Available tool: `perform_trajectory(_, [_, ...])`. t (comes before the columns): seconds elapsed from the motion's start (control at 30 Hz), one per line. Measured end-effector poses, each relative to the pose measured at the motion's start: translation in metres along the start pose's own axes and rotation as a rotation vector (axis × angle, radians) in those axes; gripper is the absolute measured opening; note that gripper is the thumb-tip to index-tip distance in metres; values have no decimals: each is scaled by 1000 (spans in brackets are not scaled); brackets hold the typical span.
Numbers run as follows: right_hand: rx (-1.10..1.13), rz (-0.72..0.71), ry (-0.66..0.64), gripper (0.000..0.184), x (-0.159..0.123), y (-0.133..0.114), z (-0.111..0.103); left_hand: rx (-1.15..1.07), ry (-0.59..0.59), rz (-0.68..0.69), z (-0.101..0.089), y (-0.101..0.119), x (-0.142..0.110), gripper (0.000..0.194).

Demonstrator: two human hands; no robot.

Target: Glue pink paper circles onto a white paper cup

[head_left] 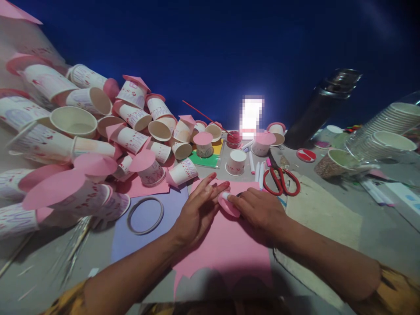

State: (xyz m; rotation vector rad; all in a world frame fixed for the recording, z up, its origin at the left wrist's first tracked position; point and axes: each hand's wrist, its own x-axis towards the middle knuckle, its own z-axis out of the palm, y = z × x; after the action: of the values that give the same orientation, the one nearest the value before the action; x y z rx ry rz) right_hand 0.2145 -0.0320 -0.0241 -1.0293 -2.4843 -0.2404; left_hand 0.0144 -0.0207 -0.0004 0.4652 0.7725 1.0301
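Note:
My right hand (262, 210) is closed, with thumb and fingers on a small curved piece of pink paper (229, 208). A small white patch shows at the paper's upper edge by the thumb; I cannot make out what it is. Beside it, my left hand (200, 210) has its fingers stretched out, reddish at the tips, and they come close to or touch the pink piece. Under both hands lies a larger pink sheet (226, 249) with scalloped cuts along its near edge. Just beyond stands a white paper cup (236, 162) with red marks.
Decorated cups with pink paper tops (131, 138) are heaped at the left. A tape ring (145, 215) rests on a lilac sheet (126, 243). Red-handled scissors (281, 181), white markers (259, 175), a cloth (321, 218), a dark bottle (318, 109) and stacked cups (383, 131) occupy the right.

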Motion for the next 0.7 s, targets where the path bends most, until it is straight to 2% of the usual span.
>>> perform_trajectory(0.1, [-13,41,22,28,1,1,0,-9,-44,50,0,1,-1,57])
perform_trajectory(0.23, [-32,111,-17,23,2,2,-3,11,-68,107,0,2,-1,51])
perform_trajectory(0.3, [-7,141,-6,22,2,2,-5,95,-42,149,-2,3,1,50])
perform_trajectory(0.37, [62,196,62,22,1,3,-6,228,37,195,-6,3,6,46])
perform_trajectory(0.47, [304,400,170,23,2,6,-7,354,130,217,-15,5,17,37])
perform_trajectory(0.57, [724,724,160,34,6,11,-9,457,123,217,-19,12,23,25])
perform_trajectory(0.63, [973,881,125,35,10,15,-13,634,95,245,-19,19,24,21])
perform_trajectory(0.7, [1158,956,114,41,14,20,-15,894,65,309,-17,25,23,21])
